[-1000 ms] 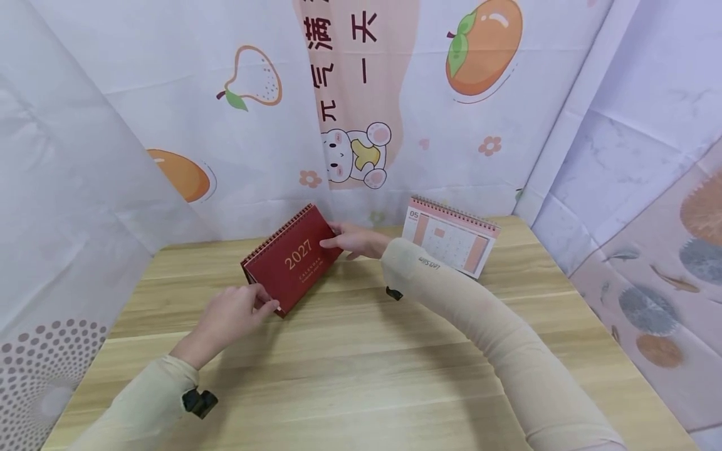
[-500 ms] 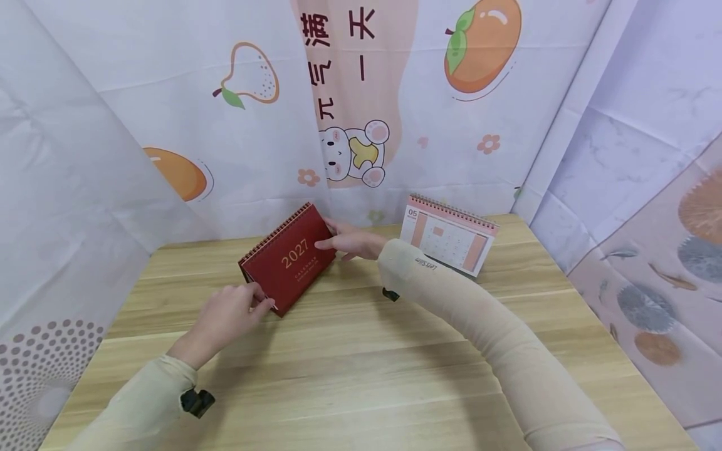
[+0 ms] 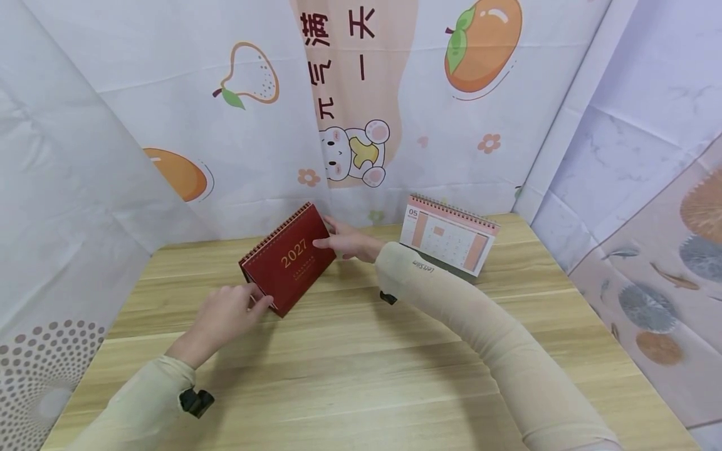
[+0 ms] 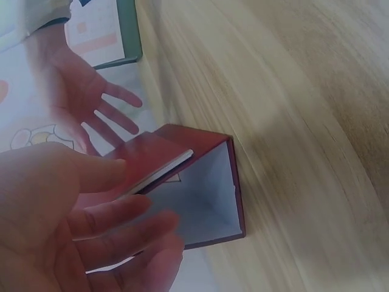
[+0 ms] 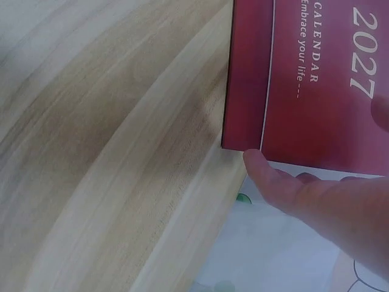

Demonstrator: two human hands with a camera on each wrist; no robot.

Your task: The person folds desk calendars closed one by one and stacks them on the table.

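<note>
A red desk calendar (image 3: 294, 258) with gold "2027" lettering stands slanted at the back left of the table. My left hand (image 3: 228, 319) is at its lower left corner, thumb on the cover pages (image 4: 146, 158) and fingers under them. In the left wrist view these pages are raised off the red stand (image 4: 213, 201), whose open end shows a pale inside. My right hand (image 3: 352, 242) holds the right side edge, thumb on the front cover and the other fingers along the side and behind. In the right wrist view one fingertip (image 5: 255, 159) is right at the lower edge.
A pink-and-white desk calendar (image 3: 448, 235) showing "05" stands at the back right, behind my right forearm (image 3: 479, 313). The wooden table (image 3: 350, 376) ends at a fruit-printed curtain (image 3: 225, 156) at the back, with more cloth hanging at both sides.
Both hands stay at the red calendar. The white page edge beside my left thumb shows less than before, and my right hand has shifted very slightly left.
</note>
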